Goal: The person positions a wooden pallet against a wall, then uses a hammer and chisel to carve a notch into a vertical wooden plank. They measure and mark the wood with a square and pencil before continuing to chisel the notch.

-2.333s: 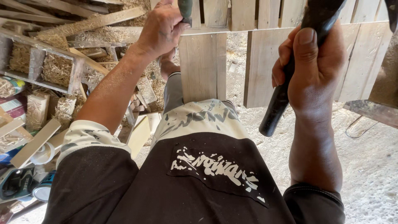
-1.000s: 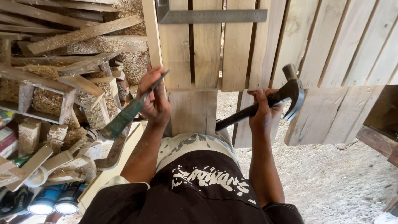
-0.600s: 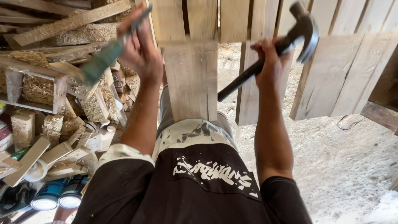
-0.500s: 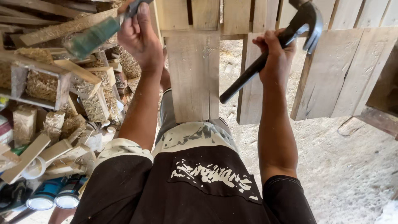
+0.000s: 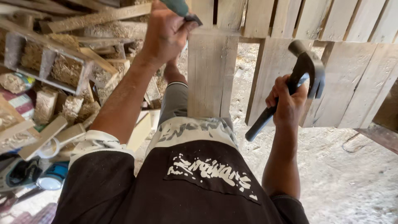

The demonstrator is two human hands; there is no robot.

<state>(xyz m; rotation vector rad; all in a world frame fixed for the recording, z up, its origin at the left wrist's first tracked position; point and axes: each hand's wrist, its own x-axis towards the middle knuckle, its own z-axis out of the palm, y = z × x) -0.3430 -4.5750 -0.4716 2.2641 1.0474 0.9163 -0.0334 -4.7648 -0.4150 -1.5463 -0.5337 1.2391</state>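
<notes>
Prying step: left hand (image 5: 163, 35) gripping green-handled chisel (image 5: 180, 8) against plank (image 5: 207, 74); right hand (image 5: 288, 103) clutching hammer (image 5: 306, 68). Next, probably a controlled strike on chisel.

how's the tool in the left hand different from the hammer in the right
The green-handled tool is mostly cut off by the top of the frame; the claw hammer shows whole. The green-handled tool's dark end meets the wooden plank; the hammer hangs clear of the wood, head up. The left hand is raised high; the right hand is lower. Both tools are gripped in closed fists.
</notes>
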